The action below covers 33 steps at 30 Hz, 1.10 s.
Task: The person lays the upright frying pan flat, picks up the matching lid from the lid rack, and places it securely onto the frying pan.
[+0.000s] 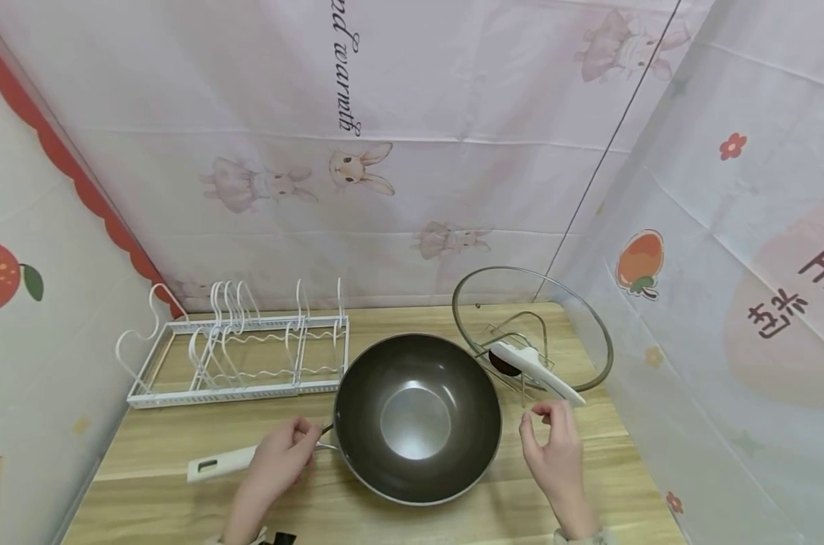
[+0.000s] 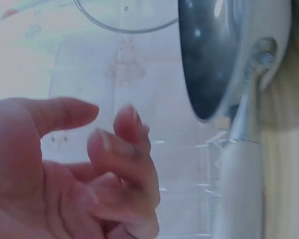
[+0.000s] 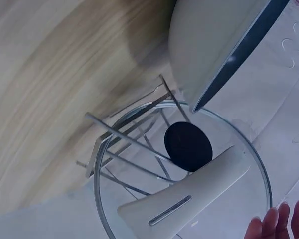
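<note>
Brown-lined wok (image 1: 417,409) sits between the counter (image 1: 146,484) side edges, handle (image 1: 224,463) pointing left, seemingly for reach, your left hand (image 1: 282,454) and right hand (image 1: 557,450) empty, fingers (image 2: 124,169) loose, while a wire stand (image 3: 120,133) props the glass lid (image 1: 565,325) near the far-right corner.

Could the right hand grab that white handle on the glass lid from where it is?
Probably yes: the right hand looks empty and sits close to the white handle, which sticks out from the glass lid, with nothing visibly between them.
</note>
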Each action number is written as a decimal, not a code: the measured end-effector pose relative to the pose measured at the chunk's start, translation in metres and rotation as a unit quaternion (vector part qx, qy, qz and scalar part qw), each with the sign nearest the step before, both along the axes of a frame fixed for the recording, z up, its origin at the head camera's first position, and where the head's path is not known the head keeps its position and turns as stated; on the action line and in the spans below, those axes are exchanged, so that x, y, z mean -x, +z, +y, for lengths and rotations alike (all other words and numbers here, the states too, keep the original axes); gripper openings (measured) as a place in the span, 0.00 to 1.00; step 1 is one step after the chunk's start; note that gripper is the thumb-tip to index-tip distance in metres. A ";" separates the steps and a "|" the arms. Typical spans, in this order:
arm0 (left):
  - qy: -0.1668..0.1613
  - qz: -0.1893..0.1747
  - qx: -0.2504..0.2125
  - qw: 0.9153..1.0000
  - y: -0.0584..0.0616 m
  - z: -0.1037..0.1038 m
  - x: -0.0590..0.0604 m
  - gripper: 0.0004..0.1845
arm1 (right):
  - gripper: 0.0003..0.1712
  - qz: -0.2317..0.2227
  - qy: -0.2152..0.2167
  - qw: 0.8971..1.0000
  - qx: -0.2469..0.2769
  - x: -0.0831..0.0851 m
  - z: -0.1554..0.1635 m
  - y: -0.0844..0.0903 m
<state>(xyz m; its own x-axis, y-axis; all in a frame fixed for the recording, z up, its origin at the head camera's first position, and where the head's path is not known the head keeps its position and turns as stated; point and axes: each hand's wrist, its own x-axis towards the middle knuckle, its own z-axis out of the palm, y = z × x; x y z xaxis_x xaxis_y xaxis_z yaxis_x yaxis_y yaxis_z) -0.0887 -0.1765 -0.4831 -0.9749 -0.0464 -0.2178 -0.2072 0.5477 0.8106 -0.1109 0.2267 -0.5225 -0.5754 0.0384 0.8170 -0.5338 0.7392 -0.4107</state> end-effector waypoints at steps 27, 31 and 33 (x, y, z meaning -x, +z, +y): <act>0.041 0.325 0.071 0.942 0.032 0.135 0.044 0.18 | 0.19 0.025 -0.044 0.997 -0.052 0.051 0.038 0.006; 0.027 0.350 0.056 0.935 0.021 0.157 0.058 0.20 | 0.19 0.014 -0.046 0.998 -0.051 0.055 0.039 0.004; 0.019 0.356 0.048 0.933 0.017 0.167 0.063 0.20 | 0.19 0.013 -0.046 0.998 -0.049 0.056 0.040 0.002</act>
